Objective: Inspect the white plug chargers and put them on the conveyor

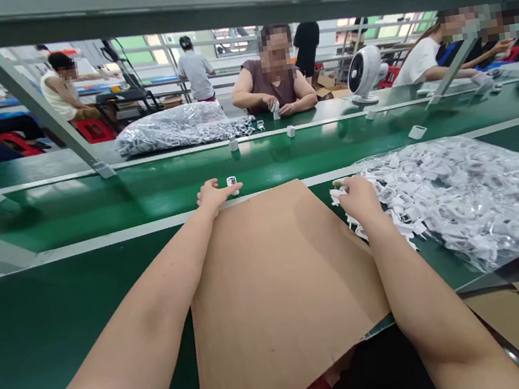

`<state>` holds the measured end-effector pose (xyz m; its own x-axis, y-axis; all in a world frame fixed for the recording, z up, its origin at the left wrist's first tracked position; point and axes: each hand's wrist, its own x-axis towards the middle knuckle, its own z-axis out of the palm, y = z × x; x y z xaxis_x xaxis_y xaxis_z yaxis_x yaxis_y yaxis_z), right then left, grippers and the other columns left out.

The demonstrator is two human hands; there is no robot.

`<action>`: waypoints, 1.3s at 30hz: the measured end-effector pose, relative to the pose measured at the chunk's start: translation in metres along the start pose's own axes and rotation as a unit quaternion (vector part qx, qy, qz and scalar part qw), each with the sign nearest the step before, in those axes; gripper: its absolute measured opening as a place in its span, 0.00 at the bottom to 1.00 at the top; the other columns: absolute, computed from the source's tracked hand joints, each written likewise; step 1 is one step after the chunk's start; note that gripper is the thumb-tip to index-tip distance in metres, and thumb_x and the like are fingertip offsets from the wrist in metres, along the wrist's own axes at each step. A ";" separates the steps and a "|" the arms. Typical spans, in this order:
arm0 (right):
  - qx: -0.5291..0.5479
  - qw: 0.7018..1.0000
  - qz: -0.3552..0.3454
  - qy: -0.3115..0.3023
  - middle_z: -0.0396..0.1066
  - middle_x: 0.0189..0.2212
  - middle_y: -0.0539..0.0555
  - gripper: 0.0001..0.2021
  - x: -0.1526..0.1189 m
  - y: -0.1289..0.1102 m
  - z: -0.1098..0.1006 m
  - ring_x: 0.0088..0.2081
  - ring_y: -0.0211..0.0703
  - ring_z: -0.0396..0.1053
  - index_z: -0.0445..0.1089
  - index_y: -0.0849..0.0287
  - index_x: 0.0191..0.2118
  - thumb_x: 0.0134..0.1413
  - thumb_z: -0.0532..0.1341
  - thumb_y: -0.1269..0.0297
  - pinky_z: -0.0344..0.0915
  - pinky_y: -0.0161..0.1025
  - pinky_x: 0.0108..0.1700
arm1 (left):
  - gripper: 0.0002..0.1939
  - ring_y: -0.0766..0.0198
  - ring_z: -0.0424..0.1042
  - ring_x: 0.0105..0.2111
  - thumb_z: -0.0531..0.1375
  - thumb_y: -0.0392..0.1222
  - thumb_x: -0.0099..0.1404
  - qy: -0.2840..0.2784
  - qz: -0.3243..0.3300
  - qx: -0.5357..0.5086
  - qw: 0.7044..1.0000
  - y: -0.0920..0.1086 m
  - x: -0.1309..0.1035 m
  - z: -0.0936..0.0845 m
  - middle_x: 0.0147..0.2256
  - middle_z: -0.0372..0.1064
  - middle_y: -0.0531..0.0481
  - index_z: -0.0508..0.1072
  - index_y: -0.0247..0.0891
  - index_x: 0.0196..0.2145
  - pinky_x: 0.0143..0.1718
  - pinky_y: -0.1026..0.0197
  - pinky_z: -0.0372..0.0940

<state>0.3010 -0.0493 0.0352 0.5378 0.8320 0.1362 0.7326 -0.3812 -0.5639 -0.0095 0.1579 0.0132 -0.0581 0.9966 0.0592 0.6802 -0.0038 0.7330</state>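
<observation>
Currently, the left hand is spread, its thumb in front of a small white block. At the fingertips of the curled right hand is a white part, though I cannot tell whether it is pinched. Cardboard lies between the hands, a bag of white parts right of the right one.

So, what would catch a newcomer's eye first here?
Probably the large brown cardboard sheet, filling the middle foreground. Next, a clear plastic bag at right, with small white parts spread at its left end. Farther back, a white fan stands on the far green worktop.
</observation>
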 end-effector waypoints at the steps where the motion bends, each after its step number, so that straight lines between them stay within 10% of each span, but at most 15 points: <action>1: 0.031 0.999 -0.007 0.003 0.76 0.50 0.64 0.21 -0.001 -0.002 0.002 0.52 0.59 0.73 0.80 0.63 0.49 0.49 0.61 0.74 0.67 0.47 0.54 | 0.31 0.38 0.64 0.61 0.74 0.57 0.49 -0.005 -0.003 0.018 1.000 0.005 0.000 0.000 0.53 0.74 0.38 0.74 0.41 0.47 0.60 0.45 0.60; 7: 0.263 0.964 -0.019 -0.043 0.81 0.42 0.60 0.19 -0.009 -0.014 0.021 0.43 0.52 0.78 0.80 0.63 0.45 0.52 0.61 0.58 0.73 0.45 0.47 | 0.10 0.41 0.72 0.53 0.63 0.47 0.62 -0.030 0.049 0.029 0.998 0.035 -0.029 -0.012 0.45 0.77 0.42 0.75 0.40 0.38 0.59 0.45 0.58; 12: 0.390 0.908 -0.012 -0.150 0.82 0.40 0.59 0.21 -0.025 -0.031 0.028 0.41 0.50 0.79 0.81 0.60 0.40 0.43 0.69 0.50 0.76 0.45 0.45 | 0.18 0.52 0.76 0.47 0.65 0.53 0.63 -0.167 0.139 -0.019 0.976 0.028 -0.117 -0.033 0.47 0.79 0.49 0.78 0.43 0.48 0.48 0.55 0.67; 17: 0.403 0.895 -0.056 -0.181 0.82 0.38 0.57 0.14 -0.051 -0.048 0.030 0.39 0.48 0.78 0.82 0.58 0.36 0.45 0.71 0.55 0.76 0.46 0.46 | 0.15 0.53 0.75 0.46 0.63 0.56 0.67 -0.241 0.269 -0.065 0.930 0.006 -0.189 -0.037 0.43 0.80 0.50 0.80 0.46 0.43 0.56 0.46 0.61; 25: 0.223 0.901 -0.371 -0.020 0.81 0.41 0.52 0.08 -0.089 -0.060 0.027 0.41 0.45 0.78 0.81 0.49 0.45 0.64 0.65 0.65 0.76 0.45 0.45 | 0.19 0.52 0.71 0.50 0.70 0.56 0.61 -0.238 0.323 -0.062 0.914 -0.018 -0.181 -0.016 0.46 0.76 0.47 0.77 0.41 0.42 0.57 0.47 0.56; 33: 0.153 0.867 -0.474 0.023 0.81 0.40 0.53 0.10 -0.107 -0.077 0.032 0.42 0.45 0.80 0.80 0.50 0.46 0.64 0.66 0.72 0.77 0.41 0.43 | 0.15 0.53 0.69 0.46 0.66 0.57 0.66 -0.260 0.326 -0.042 0.908 -0.012 -0.181 -0.018 0.39 0.75 0.50 0.79 0.42 0.39 0.51 0.50 0.55; 39: 0.091 0.895 -0.438 -0.005 0.80 0.43 0.53 0.09 -0.106 -0.072 0.036 0.45 0.49 0.79 0.78 0.48 0.50 0.67 0.65 0.64 0.77 0.46 0.49 | 0.15 0.52 0.69 0.46 0.67 0.55 0.65 -0.261 0.318 -0.035 0.911 -0.011 -0.182 -0.018 0.38 0.74 0.49 0.79 0.40 0.37 0.52 0.49 0.54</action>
<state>0.1760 -0.0956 0.0323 -0.2125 0.7833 0.5842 0.7907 0.4891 -0.3681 -0.0196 -0.0247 0.0067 0.6994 0.6946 0.1687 0.4063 -0.5805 0.7056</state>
